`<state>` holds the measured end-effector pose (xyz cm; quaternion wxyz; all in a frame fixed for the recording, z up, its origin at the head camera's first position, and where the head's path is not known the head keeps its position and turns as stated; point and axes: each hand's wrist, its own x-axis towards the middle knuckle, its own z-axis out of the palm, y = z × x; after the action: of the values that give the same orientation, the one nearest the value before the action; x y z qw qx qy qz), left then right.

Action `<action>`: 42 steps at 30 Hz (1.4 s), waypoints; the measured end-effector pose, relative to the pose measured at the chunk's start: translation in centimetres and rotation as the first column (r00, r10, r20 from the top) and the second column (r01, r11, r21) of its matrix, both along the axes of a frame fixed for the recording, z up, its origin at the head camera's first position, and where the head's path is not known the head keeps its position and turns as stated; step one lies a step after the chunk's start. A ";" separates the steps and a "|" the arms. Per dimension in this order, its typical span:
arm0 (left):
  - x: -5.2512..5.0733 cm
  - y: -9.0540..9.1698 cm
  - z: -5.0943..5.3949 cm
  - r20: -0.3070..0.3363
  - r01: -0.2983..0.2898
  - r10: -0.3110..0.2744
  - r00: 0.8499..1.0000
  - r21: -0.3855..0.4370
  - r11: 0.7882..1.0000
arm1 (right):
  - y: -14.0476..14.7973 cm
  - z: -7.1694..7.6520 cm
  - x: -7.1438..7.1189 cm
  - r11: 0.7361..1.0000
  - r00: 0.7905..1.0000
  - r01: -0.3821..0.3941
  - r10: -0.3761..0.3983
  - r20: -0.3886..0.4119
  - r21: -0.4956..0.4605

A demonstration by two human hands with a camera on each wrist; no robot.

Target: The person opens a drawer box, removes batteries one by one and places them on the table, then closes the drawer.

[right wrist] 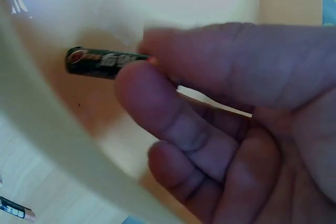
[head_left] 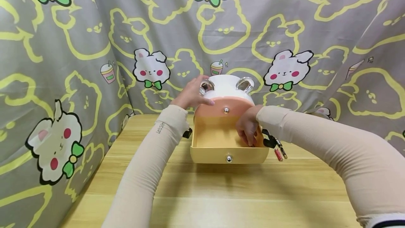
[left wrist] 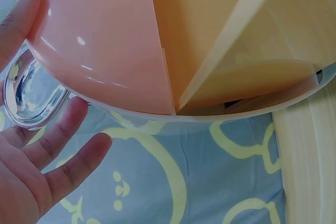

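A small storage box (head_left: 225, 83) with a white top, silver ring ears and a pink upper drawer (head_left: 218, 110) stands on the table. Its yellow lower drawer (head_left: 209, 154) is pulled out. My left hand (head_left: 192, 94) rests at the box's left side, thumb on the pink front and fingers spread by the silver ear (left wrist: 34, 90). Inside the yellow drawer, my right hand (head_left: 248, 126) pinches a dark green battery (right wrist: 97, 62) between thumb and index finger. The battery lies roughly level near the drawer floor; its near end is hidden by the fingertips.
On the wooden table (head_left: 202, 192), right of the drawer, lie a red battery (head_left: 278, 154) and dark batteries with gold ends (head_left: 281, 148). Black straps (head_left: 269, 140) show at both wrists. Grey patterned cloth (head_left: 177, 20) hangs close behind the box and at the left.
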<state>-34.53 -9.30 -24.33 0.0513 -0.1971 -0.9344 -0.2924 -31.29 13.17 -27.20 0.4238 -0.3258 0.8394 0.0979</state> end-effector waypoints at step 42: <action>0.1 0.1 -0.1 0.004 0.006 -0.006 1.000 0.021 1.000 | 0.9 1.0 1.4 0.939 0.966 0.241 -0.256 -0.027 -0.246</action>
<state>-34.46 -9.18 -24.38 0.0508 -0.1987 -0.9307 -0.3028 -29.86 14.07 -26.20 0.3655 -0.2632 0.8915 -0.0494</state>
